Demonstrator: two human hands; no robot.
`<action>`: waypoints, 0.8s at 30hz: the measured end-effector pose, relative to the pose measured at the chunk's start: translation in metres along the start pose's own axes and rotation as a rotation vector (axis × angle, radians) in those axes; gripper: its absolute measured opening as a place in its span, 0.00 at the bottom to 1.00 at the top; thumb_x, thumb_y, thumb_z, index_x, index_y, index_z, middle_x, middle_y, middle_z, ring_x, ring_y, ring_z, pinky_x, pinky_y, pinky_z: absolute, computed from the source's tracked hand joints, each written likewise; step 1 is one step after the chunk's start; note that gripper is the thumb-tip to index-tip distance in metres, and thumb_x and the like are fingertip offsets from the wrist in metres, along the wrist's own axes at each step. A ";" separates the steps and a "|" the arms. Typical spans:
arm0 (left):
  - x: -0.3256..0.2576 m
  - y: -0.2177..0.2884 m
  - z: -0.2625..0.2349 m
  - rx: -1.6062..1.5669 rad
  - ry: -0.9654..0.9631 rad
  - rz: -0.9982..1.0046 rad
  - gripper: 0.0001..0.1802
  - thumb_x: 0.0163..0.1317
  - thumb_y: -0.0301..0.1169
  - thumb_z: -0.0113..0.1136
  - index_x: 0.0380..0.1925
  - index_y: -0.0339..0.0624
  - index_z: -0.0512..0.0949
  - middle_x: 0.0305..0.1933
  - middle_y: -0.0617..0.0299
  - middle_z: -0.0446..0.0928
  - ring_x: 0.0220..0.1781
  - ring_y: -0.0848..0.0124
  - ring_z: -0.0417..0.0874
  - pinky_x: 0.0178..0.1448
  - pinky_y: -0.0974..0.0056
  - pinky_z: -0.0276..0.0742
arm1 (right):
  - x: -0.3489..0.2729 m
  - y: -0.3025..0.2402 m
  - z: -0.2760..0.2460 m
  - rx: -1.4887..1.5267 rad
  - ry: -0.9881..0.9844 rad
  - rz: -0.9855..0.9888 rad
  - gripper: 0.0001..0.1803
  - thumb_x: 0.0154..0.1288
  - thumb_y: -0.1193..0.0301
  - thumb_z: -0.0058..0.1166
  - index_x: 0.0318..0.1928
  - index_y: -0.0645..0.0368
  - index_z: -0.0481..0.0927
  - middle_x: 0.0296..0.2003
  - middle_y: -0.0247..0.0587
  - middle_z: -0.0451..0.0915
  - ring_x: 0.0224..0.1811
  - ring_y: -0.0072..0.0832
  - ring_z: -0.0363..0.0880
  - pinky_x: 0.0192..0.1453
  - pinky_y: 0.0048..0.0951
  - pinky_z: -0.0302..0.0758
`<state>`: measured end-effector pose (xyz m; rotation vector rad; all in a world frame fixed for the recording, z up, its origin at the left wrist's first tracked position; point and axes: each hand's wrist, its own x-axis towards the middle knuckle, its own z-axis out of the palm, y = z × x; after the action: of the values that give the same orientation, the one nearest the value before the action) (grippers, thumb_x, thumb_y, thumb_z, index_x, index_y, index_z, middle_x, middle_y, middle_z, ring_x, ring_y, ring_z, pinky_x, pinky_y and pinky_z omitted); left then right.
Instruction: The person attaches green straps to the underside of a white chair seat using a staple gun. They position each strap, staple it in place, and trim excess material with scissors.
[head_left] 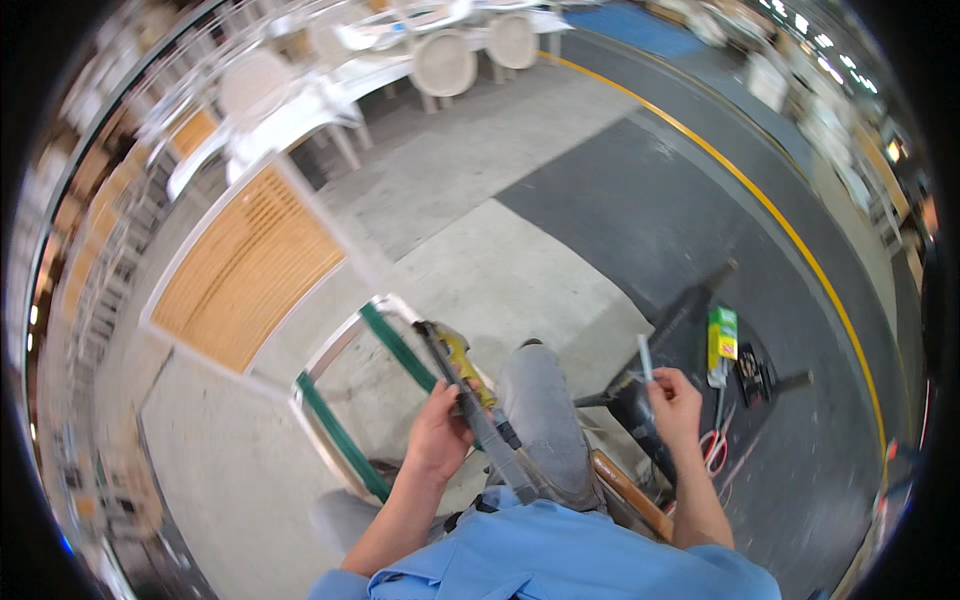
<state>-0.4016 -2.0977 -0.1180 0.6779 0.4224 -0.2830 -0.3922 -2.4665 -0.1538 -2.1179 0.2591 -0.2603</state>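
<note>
My left hand (440,430) is wrapped round the long dark magazine of a staple gun (455,355) with a yellow body, which lies slantwise above my lap. Between the thumb and fingers of my right hand (675,405) stands a short pale grey staple strip (645,355), held apart from the gun. A small white frame (335,345) with green straps (335,435) leans by my left leg. To the right, a black stool top (650,410) bears a green and yellow box (721,335), a black case-like item (752,375) and red-handled scissors (714,450).
A panel of tan slats in a white frame (250,270) stands at the left. Rows of chairs with round backs (443,62) line the far side. A brown wooden handle or bar (632,495) lies beside my right thigh. A yellow floor line (760,195) curves along the right.
</note>
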 end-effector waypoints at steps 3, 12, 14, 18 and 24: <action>-0.012 -0.005 -0.007 0.041 0.089 0.084 0.20 0.73 0.37 0.52 0.64 0.53 0.69 0.47 0.67 0.78 0.39 0.69 0.81 0.47 0.58 0.81 | 0.001 -0.090 0.071 0.163 -0.302 -0.150 0.10 0.63 0.76 0.61 0.45 0.61 0.84 0.29 0.39 0.83 0.29 0.22 0.79 0.36 0.25 0.76; -0.038 -0.019 -0.012 0.257 0.125 0.292 0.18 0.77 0.34 0.49 0.65 0.51 0.66 0.46 0.70 0.74 0.39 0.81 0.77 0.38 0.72 0.77 | -0.011 -0.228 0.170 -0.153 -0.776 -0.767 0.10 0.60 0.70 0.61 0.41 0.61 0.84 0.32 0.48 0.82 0.33 0.44 0.84 0.39 0.40 0.79; -0.041 -0.020 -0.014 0.258 0.151 0.338 0.19 0.77 0.33 0.50 0.65 0.50 0.66 0.48 0.69 0.73 0.39 0.81 0.76 0.38 0.72 0.76 | -0.019 -0.231 0.177 -0.179 -0.808 -0.771 0.10 0.60 0.69 0.60 0.40 0.61 0.84 0.33 0.48 0.83 0.34 0.45 0.84 0.40 0.41 0.79; -0.040 -0.022 -0.022 0.418 0.187 0.377 0.21 0.75 0.32 0.52 0.65 0.47 0.65 0.50 0.66 0.71 0.40 0.80 0.76 0.39 0.73 0.75 | -0.029 -0.232 0.188 -0.201 -0.798 -0.834 0.10 0.60 0.70 0.60 0.40 0.62 0.84 0.33 0.49 0.82 0.34 0.46 0.83 0.40 0.42 0.79; -0.044 -0.030 -0.024 0.494 0.216 0.401 0.23 0.74 0.31 0.53 0.67 0.44 0.65 0.50 0.66 0.70 0.41 0.79 0.75 0.41 0.73 0.76 | -0.029 -0.233 0.201 -0.203 -0.815 -0.813 0.10 0.63 0.69 0.59 0.40 0.63 0.84 0.34 0.48 0.83 0.32 0.41 0.83 0.38 0.37 0.79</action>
<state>-0.4586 -2.0990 -0.1310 1.2639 0.4136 0.0754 -0.3431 -2.1745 -0.0644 -2.2410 -1.0993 0.1905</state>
